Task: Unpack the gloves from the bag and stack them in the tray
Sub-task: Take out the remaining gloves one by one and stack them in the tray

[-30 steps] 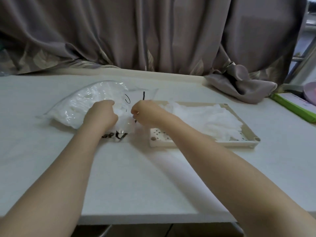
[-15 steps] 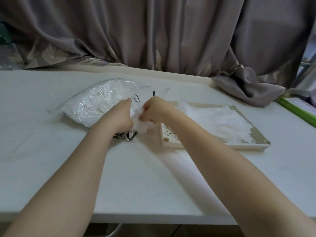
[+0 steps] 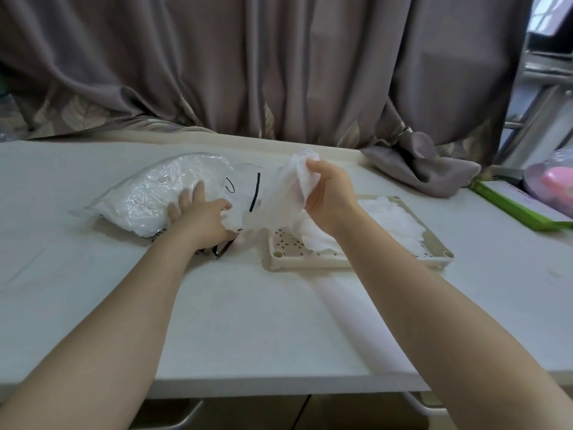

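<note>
Gloves (image 3: 393, 220) already pile in my tray (image 3: 310, 260); my right hand (image 3: 328, 193) grips another glove (image 3: 291, 193) above it. My left hand (image 3: 201, 217) lies flat, fingers spread, on the bag (image 3: 148, 197), which looks mostly full.

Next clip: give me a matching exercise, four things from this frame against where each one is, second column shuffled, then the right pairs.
Things:
1. bag
2. tray
3. pulled-out glove
4. green box

Places:
A. at the table's right edge
B. lifted off the table, gripped by the right hand
C. flat on the table, left of the tray, under the left hand
D. on the table beneath the right forearm, with white gloves piled in it

Pairs: 1-C, 2-D, 3-B, 4-A
</note>
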